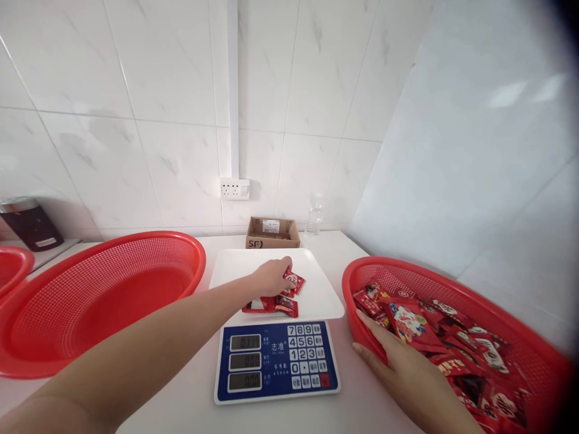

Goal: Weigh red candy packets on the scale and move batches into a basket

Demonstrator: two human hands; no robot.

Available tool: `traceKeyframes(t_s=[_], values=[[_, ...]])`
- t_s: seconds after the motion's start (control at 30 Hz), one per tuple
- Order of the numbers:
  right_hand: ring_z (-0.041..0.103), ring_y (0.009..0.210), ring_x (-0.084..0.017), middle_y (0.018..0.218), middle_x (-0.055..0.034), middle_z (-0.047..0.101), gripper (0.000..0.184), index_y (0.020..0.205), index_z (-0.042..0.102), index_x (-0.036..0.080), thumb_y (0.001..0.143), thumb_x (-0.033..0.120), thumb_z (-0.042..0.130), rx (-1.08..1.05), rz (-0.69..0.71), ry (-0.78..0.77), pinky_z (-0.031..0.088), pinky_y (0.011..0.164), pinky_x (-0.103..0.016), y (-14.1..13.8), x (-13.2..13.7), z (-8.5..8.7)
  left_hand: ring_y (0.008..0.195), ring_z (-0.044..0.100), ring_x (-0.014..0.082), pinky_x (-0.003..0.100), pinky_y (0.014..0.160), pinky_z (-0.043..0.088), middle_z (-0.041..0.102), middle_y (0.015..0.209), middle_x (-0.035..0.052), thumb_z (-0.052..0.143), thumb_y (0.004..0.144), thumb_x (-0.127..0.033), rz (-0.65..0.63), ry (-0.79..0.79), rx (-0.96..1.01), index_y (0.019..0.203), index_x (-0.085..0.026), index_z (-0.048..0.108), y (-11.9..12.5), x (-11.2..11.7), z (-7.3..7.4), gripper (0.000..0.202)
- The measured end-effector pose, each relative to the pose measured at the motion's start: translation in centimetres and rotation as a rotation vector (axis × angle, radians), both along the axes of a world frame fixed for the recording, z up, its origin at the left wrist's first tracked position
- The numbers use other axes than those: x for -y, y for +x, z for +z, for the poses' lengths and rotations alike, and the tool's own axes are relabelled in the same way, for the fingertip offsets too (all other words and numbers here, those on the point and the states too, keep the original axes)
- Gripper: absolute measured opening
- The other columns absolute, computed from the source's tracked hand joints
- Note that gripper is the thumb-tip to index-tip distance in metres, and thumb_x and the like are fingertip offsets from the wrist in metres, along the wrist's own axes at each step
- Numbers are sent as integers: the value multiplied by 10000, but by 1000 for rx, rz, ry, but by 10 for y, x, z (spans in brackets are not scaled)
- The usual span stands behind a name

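A blue-faced electronic scale [275,361] with a white weighing tray [316,289] stands in front of me. A few red candy packets [283,304] lie on the tray. My left hand [271,276] reaches over them, fingers curled round one red packet [294,281]. My right hand [400,361] rests on the near rim of a red mesh basket [538,355] at the right, thumb outside and fingers inside among several red wrapped candies [416,322].
A large empty red mesh basket [104,289] sits left of the scale, part of another [11,265] beyond it. A small cardboard box [272,233] and a clear bottle [314,220] stand by the tiled wall under a socket [234,188]. A dark appliance [29,223] is far left.
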State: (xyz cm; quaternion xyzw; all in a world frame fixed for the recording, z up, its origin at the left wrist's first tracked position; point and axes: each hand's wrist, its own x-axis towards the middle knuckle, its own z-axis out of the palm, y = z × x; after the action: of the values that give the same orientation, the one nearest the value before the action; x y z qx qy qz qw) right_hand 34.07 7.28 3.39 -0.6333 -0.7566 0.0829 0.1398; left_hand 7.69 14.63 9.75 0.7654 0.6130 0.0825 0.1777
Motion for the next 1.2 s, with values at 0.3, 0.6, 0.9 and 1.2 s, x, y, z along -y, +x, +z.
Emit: traceKeyframes(t_s=[0.3, 0.6, 0.9, 1.2], values=[[565, 1156, -289, 1295, -90, 576, 583, 1315, 522, 205, 860, 539, 375, 20, 10, 63, 504, 894, -424, 1, -1, -5, 779, 577, 169, 294, 661, 448, 610, 859, 27, 366, 913, -286, 219, 192, 238, 1098, -224, 429, -31, 4, 15, 206], [482, 1244, -285, 1343, -126, 530, 558, 1276, 548, 154, 870, 495, 374, -15, 101, 204, 448, 981, -447, -13, 3, 9, 617, 507, 146, 239, 501, 361, 551, 718, -10, 424, 845, -485, 371, 93, 285, 903, -238, 492, -80, 39, 9, 263], [497, 1215, -241, 1350, -68, 527, 425, 1290, 523, 225, 879, 227, 412, -71, 491, 37, 430, 970, -401, -120, -17, 36, 590, 560, 148, 228, 476, 407, 593, 745, 4, 407, 857, -436, 455, 47, 358, 963, -235, 457, -86, 46, -3, 233], [541, 1124, -250, 1276, -88, 565, 399, 1261, 529, 208, 893, 236, 379, 5, 374, 53, 452, 865, -367, -137, -36, 40, 659, 591, 173, 236, 513, 407, 593, 732, -2, 494, 824, -357, 447, 57, 362, 936, -238, 454, -93, 54, -2, 168]])
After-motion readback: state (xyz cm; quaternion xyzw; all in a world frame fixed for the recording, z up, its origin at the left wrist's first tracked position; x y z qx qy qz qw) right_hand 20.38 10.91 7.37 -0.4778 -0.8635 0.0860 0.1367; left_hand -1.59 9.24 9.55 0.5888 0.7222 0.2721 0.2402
